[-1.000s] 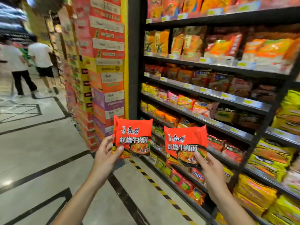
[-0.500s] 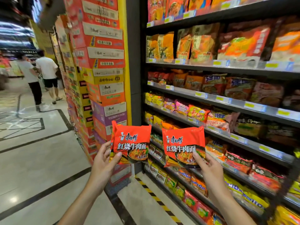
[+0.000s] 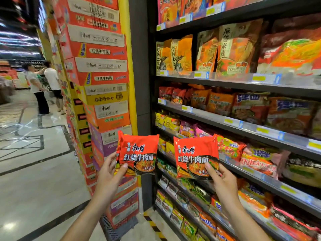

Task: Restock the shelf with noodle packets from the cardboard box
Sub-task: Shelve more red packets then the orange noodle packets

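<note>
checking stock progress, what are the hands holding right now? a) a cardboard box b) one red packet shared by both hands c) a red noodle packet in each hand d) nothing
c: the left hand grips one red noodle packet and the right hand grips another red packet, both held up beside the shelf.

Cartons (image 3: 102,80) left — shelves (image 3: 243,119) right.
</note>
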Demonstrator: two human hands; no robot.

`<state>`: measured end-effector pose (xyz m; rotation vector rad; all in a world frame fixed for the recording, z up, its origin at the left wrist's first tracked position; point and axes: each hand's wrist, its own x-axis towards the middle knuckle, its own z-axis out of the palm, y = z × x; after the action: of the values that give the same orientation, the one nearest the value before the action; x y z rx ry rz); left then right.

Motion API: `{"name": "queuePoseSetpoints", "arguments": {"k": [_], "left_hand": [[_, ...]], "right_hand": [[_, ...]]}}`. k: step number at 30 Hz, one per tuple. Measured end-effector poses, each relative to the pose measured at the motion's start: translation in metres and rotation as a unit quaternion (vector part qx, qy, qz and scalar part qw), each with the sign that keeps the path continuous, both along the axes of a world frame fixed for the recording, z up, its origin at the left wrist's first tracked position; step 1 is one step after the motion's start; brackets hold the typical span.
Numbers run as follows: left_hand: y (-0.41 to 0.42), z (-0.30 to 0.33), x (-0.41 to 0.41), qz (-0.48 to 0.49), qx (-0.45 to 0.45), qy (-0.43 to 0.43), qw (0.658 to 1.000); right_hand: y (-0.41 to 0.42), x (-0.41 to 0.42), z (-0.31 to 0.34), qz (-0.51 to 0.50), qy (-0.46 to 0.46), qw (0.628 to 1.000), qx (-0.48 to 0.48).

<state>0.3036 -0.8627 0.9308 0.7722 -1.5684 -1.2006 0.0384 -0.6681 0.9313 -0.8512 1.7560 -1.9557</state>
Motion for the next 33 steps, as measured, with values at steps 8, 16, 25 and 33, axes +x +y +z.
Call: {"name": "queuePoseSetpoints", "arguments": {"k": [8, 16, 25, 33], "left_hand": [[-0.145, -0.002, -0.072, -0.065, -0.003, 0.024, 0.998], [-0.294, 0.005, -0.139, -0.134, -0.002, 0.05, 0.99], [-0.371, 0.024, -0.216, -0.143, -0.024, 0.078, 0.986], [-0.419, 0.073, -0.288, -0.14, -0.152, 0.077, 0.975]], "right_hand": [[-0.126, -0.047, 0.01, -0.061, 0.022, 0.998, -0.003], [-0.236, -0.084, 0.001, -0.159, 0.008, 0.987, -0.006], [-0.308, -0.135, 0.027, -0.163, 0.082, 0.983, -0.023], [-0.346, -0.186, 0.051, -0.149, 0.072, 0.981, -0.096]]}}
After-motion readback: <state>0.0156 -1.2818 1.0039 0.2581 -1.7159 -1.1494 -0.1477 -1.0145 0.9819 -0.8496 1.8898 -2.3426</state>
